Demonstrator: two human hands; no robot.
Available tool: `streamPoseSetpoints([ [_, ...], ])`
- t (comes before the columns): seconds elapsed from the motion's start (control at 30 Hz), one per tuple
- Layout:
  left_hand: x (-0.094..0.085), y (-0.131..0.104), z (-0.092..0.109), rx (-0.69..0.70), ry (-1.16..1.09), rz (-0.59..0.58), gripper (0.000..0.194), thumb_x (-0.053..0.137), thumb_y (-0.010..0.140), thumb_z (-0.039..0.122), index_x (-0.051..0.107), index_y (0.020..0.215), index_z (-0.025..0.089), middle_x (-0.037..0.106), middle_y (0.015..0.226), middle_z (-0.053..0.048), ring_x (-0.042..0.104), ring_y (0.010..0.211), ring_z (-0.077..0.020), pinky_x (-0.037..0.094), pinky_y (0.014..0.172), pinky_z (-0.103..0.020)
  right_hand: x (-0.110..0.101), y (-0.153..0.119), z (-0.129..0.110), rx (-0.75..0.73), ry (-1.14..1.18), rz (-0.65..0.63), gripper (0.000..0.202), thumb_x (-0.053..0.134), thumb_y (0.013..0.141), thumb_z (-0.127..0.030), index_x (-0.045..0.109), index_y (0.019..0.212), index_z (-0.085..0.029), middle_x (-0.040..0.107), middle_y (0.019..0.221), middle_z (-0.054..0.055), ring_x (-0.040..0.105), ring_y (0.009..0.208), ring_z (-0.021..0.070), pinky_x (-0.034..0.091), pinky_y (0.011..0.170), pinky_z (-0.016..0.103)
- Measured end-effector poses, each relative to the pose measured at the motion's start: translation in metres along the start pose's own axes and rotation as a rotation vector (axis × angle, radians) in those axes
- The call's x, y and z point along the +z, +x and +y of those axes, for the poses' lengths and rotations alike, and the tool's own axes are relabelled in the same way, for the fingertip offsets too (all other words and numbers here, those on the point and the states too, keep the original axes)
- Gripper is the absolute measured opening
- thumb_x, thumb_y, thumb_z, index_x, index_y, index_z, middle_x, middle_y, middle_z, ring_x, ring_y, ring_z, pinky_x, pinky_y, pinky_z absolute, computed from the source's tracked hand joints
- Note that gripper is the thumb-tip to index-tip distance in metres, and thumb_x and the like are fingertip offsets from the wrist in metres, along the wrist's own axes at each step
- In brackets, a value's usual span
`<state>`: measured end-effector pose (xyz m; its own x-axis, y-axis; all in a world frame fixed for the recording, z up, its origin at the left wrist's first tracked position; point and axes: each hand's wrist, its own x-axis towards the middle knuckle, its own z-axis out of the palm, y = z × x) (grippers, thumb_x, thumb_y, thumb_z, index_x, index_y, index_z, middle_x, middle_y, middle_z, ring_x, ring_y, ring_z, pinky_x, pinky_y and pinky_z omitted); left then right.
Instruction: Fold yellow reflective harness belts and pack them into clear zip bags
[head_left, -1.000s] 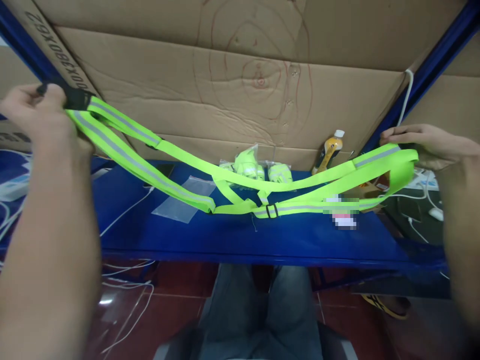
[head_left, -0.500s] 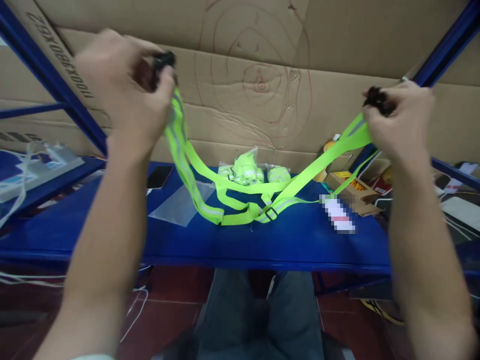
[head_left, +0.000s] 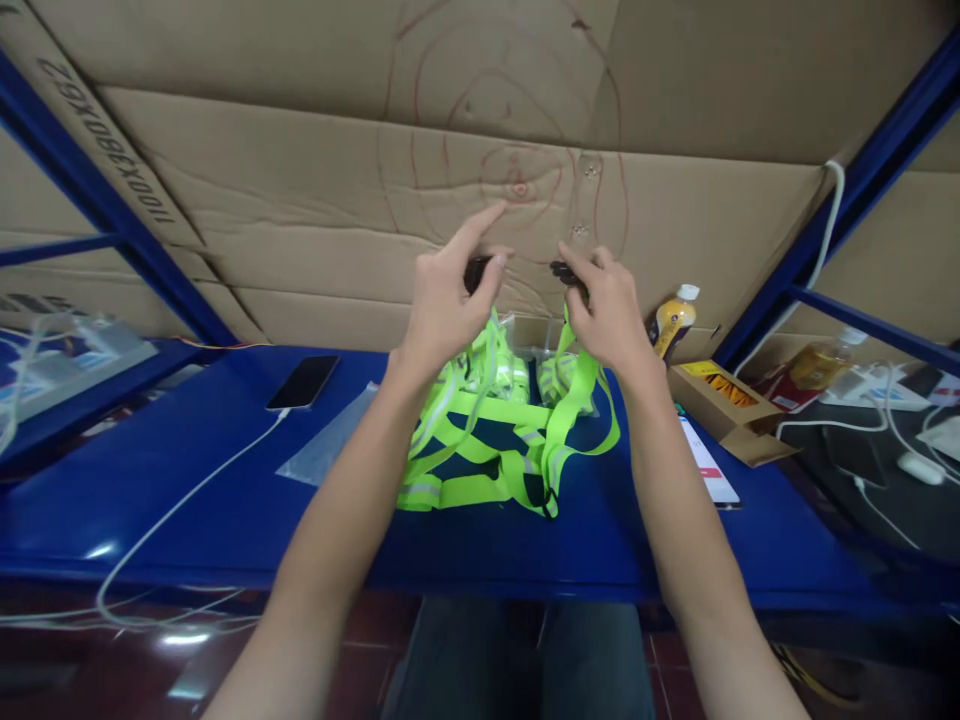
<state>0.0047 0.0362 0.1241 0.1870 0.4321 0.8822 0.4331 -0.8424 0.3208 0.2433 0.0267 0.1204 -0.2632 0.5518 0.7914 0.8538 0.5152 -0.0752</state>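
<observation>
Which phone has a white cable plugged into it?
The dark phone on the left of the blue shelf, left of the left hand. The other phone, on the right, shows a lit screen and no cable.

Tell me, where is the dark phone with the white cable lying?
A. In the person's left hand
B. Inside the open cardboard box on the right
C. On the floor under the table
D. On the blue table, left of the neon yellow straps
D: the phone lies flat on the blue table, left of the straps, its white cable trailing toward the table's near edge, with neither hand touching it.
</observation>
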Motion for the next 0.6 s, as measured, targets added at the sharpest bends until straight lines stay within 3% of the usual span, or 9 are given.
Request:
streamPoseSetpoints([
  [0.1, 0.002, -0.001, -0.004, 0.000, 0.072, -0.052, 0.078, 0.071, 0.101, 0.059, 0.048, 0.167, 0.026, 0.083, 0.128, -0.010, 0.077, 0.101, -0.0249, 0.060, 0.100, -0.039, 0.001, -0.001, -0.006, -0.005, -0.009, -0.029, 0.056, 0.048, 0.107, -0.026, 0.056, 0.163, -0.023, 0.064, 0.133, 0.019, 0.067, 0.126, 0.0382, 0.055, 0.111, 0.060],
  [0.23, 0.009, -0.003, -0.007, 0.057, 0.230, -0.132, 0.090, 0.076, 0.095, 0.062, 0.046, 0.168, 0.019, 0.077, 0.134, -0.017, 0.070, 0.122, -0.0345, 0.053, 0.113, -0.049, -0.002, -0.001, -0.017, -0.009, -0.025, -0.074, 0.056, 0.058, 0.106, -0.033, 0.054, 0.161, -0.020, 0.061, 0.138, 0.022, 0.064, 0.130, 0.0410, 0.053, 0.112, 0.060],
  [0.43, 0.024, -0.008, -0.003, 0.049, 0.327, -0.215, 0.090, 0.073, 0.097, 0.056, 0.041, 0.173, 0.020, 0.071, 0.128, -0.017, 0.065, 0.127, -0.0397, 0.047, 0.118, -0.054, -0.003, -0.002, -0.028, -0.023, 0.005, -0.121, 0.042, 0.057, 0.107, -0.035, 0.061, 0.146, -0.019, 0.062, 0.134, 0.021, 0.064, 0.126, 0.0414, 0.053, 0.109, 0.059],
  [0.6, 0.032, -0.011, -0.002, 0.083, 0.406, -0.211, 0.091, 0.073, 0.097, 0.045, 0.037, 0.176, 0.018, 0.072, 0.119, -0.016, 0.062, 0.127, -0.0392, 0.049, 0.113, -0.052, 0.000, -0.002, -0.028, -0.011, 0.036, -0.156, 0.029, 0.059, 0.105, -0.032, 0.066, 0.129, -0.018, 0.062, 0.127, 0.020, 0.064, 0.120, 0.0398, 0.054, 0.105, 0.058],
])
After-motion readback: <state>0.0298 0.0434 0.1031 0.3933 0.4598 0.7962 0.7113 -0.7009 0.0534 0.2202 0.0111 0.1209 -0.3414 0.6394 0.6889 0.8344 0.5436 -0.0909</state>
